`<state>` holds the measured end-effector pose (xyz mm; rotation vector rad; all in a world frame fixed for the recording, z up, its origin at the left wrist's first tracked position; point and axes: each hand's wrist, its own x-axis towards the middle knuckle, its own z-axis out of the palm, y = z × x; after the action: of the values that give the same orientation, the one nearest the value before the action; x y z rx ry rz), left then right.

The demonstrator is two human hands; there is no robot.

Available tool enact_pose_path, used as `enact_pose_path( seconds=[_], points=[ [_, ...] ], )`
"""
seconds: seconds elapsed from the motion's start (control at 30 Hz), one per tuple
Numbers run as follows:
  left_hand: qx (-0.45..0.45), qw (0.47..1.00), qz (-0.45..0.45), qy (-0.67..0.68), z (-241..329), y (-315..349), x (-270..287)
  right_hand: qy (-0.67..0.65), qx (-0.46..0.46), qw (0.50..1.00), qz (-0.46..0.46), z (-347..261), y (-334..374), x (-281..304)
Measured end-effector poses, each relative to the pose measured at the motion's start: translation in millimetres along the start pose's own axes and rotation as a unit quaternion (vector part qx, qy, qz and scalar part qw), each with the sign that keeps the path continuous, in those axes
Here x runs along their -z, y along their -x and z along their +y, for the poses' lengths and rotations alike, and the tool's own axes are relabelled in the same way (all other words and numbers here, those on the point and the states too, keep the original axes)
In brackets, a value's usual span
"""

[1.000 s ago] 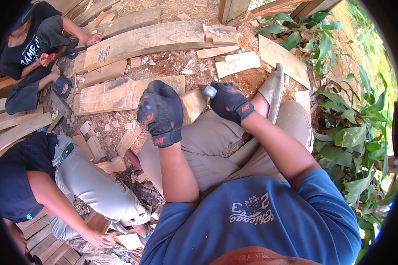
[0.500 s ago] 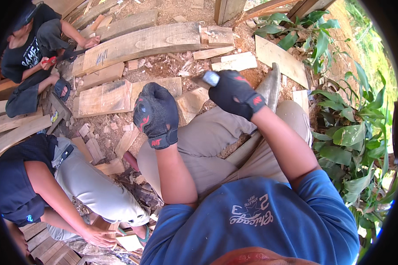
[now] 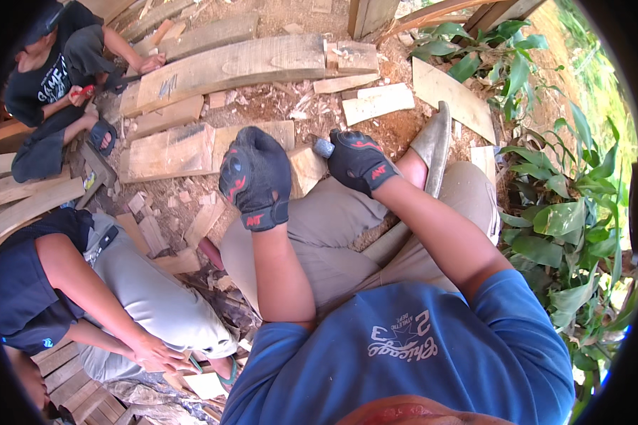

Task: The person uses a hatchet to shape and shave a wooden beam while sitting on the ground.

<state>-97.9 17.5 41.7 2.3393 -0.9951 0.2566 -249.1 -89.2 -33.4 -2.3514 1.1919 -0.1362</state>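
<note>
My left hand (image 3: pixel 257 177), in a black glove with red marks, is closed above my bent leg. Its fingers face away, so whatever they may hold is hidden. To its right, my right hand (image 3: pixel 360 161) wears a matching glove and is shut on a bladed hand tool (image 3: pixel 324 147). A grey wrapped part of the tool sticks out toward my left hand; its dark blade is hard to make out now. Between and beyond the hands lies a pale wood block (image 3: pixel 306 168), close to the tool. Behind my left hand is a thick sawn plank piece (image 3: pixel 170 154).
A long thick board (image 3: pixel 234 65) lies farther off among wood chips and offcuts. One person (image 3: pixel 53 85) sits at the far left with a red-handled tool (image 3: pixel 84 92); another person (image 3: pixel 131 283) sits close on my left. Leafy plants (image 3: pixel 560 212) line the right side.
My right hand has dropped slightly nearer and left, and the tool's blade has turned mostly out of sight. My left hand shifted slightly. The person close on my left has brought their hands together.
</note>
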Motion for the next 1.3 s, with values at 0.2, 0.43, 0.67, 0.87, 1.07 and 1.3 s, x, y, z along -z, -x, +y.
enact_pose_path(
  seconds=[0.2,0.43,0.67,0.87,1.07,1.3],
  points=[
    [0.017,0.999,0.022,0.018,-23.5,1.1,-2.1,-0.086,-0.010,0.995,-0.058,-41.0,3.7,96.8],
    [0.023,1.000,-0.015,0.000,-3.9,-9.2,1.4,0.359,0.258,0.876,-0.192,52.1,-53.2,1.8],
    [0.066,0.996,-0.062,-0.003,-4.2,-8.5,6.0,-0.072,-0.052,0.995,-0.040,0.0,-10.8,40.0],
    [0.061,0.997,-0.039,-0.007,-0.7,-8.4,4.3,0.002,0.002,0.988,-0.154,3.7,-34.1,48.1],
    [0.037,0.999,-0.011,-0.011,1.5,-8.4,3.4,-0.126,-0.015,0.991,-0.042,2.3,-6.1,47.5],
    [0.056,0.994,-0.026,-0.087,-0.4,-14.2,-0.1,-0.099,0.054,0.993,-0.020,4.5,-0.5,57.8]
  ],
)
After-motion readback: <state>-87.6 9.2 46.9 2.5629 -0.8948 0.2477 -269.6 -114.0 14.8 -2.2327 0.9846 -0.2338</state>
